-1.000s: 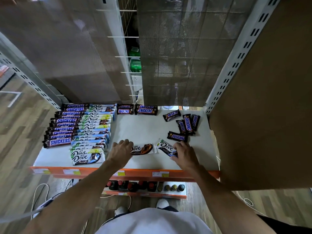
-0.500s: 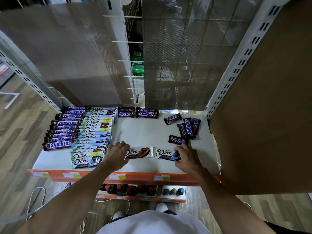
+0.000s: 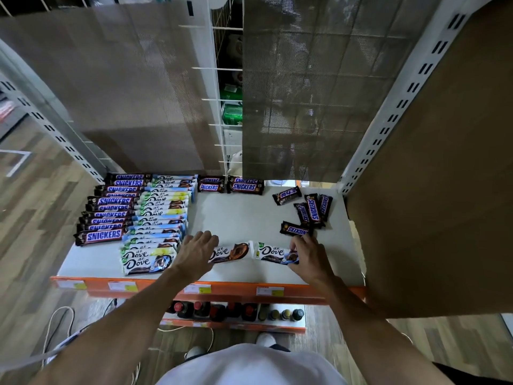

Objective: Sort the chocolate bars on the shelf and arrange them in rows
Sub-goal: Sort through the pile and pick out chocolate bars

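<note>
On the white shelf [image 3: 244,215], a row of Snickers bars [image 3: 107,209] and a row of Dove bars [image 3: 159,218] fill the left side. Two Snickers packs [image 3: 231,185] lie at the back middle. Several small Snickers bars [image 3: 311,211] lie loose at the right. My left hand [image 3: 195,250] rests on the left end of an orange Dove bar [image 3: 236,252]. My right hand [image 3: 306,254] grips the right end of a blue Dove bar [image 3: 272,252]. Both bars lie end to end near the front edge.
An orange shelf lip [image 3: 222,291] with price tags runs along the front. Bottles [image 3: 236,312] stand on the lower shelf. A brown cardboard panel [image 3: 444,190] walls the right side. Mesh sheets [image 3: 305,93] hang behind. White uprights [image 3: 388,120] frame the bay.
The two Dove bars have been straightened into one line, end to end, with both hands staying on their outer ends. The view has tilted slightly.
</note>
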Motion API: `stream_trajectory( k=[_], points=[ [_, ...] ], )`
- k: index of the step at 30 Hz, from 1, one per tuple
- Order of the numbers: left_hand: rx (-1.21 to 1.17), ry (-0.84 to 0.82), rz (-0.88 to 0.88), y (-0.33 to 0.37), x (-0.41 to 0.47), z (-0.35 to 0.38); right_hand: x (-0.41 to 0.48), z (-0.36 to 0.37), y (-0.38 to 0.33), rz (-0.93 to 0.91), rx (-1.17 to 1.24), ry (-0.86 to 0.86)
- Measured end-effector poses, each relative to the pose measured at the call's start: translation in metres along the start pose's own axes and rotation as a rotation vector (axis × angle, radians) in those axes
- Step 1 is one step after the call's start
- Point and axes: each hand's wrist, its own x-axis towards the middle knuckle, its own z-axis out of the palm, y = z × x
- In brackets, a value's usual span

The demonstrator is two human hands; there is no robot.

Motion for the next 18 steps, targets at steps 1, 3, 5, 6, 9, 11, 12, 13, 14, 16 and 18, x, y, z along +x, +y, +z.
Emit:
stream_trajectory(
  k=[1, 3, 5, 6, 9, 11, 12, 13, 14, 16, 18],
  points=[
    [-0.001, 0.009, 0.009, -0.001, -0.002, 0.000, -0.001, 0.000, -0.002, 0.001, 0.005, 0.001],
    [-0.005, 0.031, 0.036, -0.003, -0.007, 0.000, -0.001, 0.001, -0.006, -0.003, 0.002, -0.001],
    [-0.002, 0.048, 0.055, -0.006, -0.012, -0.001, -0.002, 0.001, -0.010, -0.010, -0.009, -0.011],
    [0.003, 0.054, 0.059, -0.008, -0.015, -0.002, -0.002, 0.001, -0.012, -0.014, -0.014, -0.016],
    [0.014, 0.075, 0.064, -0.012, -0.022, -0.004, -0.004, 0.001, -0.015, -0.004, -0.030, -0.022],
    [0.015, 0.079, 0.051, -0.016, -0.026, -0.005, -0.005, 0.000, -0.018, 0.002, -0.044, -0.023],
    [0.012, 0.081, 0.049, -0.018, -0.028, -0.005, -0.005, 0.000, -0.019, 0.001, -0.047, -0.025],
    [0.010, 0.079, 0.049, -0.019, -0.029, -0.005, -0.005, 0.000, -0.020, 0.000, -0.046, -0.029],
    [0.009, 0.077, 0.049, -0.020, -0.030, -0.005, -0.006, 0.000, -0.022, -0.005, -0.042, -0.035],
    [0.014, 0.074, 0.043, -0.023, -0.033, -0.007, -0.006, 0.001, -0.027, -0.020, -0.048, -0.055],
    [0.020, 0.076, 0.036, -0.027, -0.037, -0.009, -0.007, 0.002, -0.032, -0.027, -0.066, -0.077]
  ],
)
